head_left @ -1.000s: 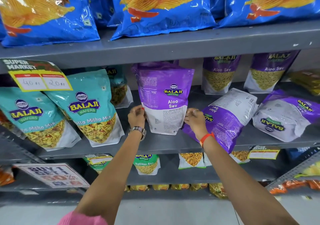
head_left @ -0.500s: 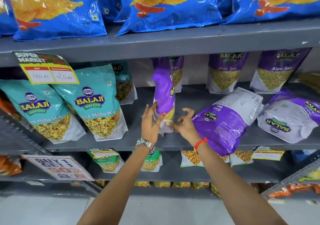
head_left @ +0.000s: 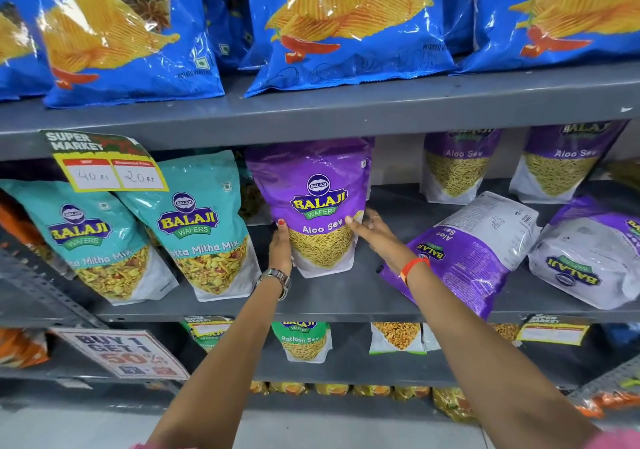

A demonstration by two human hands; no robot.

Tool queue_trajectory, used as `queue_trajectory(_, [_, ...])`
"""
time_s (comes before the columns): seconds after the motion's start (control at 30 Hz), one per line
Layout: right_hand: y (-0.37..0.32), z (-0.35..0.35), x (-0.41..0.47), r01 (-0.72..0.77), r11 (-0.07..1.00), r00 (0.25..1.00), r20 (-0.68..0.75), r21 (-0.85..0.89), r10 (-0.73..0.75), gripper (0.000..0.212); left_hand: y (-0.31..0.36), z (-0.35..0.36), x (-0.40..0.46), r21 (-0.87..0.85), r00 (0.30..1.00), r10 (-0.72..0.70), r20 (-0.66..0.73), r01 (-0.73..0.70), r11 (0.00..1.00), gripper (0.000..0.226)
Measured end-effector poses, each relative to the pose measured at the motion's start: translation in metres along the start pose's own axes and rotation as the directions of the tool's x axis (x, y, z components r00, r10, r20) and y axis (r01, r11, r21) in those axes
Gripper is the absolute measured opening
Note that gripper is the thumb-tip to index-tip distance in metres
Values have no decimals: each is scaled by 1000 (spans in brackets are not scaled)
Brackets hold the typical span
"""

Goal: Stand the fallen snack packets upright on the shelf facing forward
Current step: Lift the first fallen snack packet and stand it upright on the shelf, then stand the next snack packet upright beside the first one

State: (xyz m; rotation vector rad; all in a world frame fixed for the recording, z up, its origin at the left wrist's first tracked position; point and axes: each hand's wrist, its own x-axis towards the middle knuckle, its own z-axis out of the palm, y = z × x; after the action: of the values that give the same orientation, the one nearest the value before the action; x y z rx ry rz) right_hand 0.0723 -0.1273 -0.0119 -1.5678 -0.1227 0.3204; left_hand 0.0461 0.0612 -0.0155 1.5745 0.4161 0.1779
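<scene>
A purple Aloo Sev packet (head_left: pixel 313 185) stands upright on the grey middle shelf (head_left: pixel 346 296), its front label facing me. My left hand (head_left: pixel 281 246) grips its lower left edge. My right hand (head_left: pixel 375 232) presses against its lower right edge, thumb on the front. To the right, a second purple packet (head_left: pixel 474 247) lies fallen on the shelf with its back up and print upside down. A third fallen purple and white packet (head_left: pixel 588 258) lies at the far right.
Two teal Mitha Mix packets (head_left: pixel 194 227) stand left of the held one. Two upright Aloo Sev packets (head_left: pixel 457 164) stand at the shelf's back right. Blue chip bags (head_left: pixel 339 22) fill the shelf above. Price tags hang on the shelf edges, and smaller packets sit below.
The packet has been turned from back-facing, through edge-on, to front-facing. Both hands have moved to its lower edges.
</scene>
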Motion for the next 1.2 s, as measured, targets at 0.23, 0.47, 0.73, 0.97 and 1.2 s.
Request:
queue_trajectory(0.23, [10,10,1,43,999,998,-38,-7,-43,28,-14,2,1,-11,1000,-9,11,9,1000,59])
queue_trajectory(0.47, [26,22,-41,101,995,981,-167,5,-99,12,-33,0,-29,-35,994,94,-47,-96,995,52])
queue_trajectory(0.73, [30,25,-69,113,994,966,-232,1,-110,15,-30,2,-48,-55,992,104,-72,-108,993,50])
queue_trajectory(0.97, [17,-5,-65,-14,1000,989,-145,-1,14,12,-40,20,-95,-11,904,139,-406,-157,988,45])
queue_trajectory(1.2, [10,-75,-47,38,928,931,-324,-370,-168,29,-76,117,-181,-383,854,-498,-148,415,825,11])
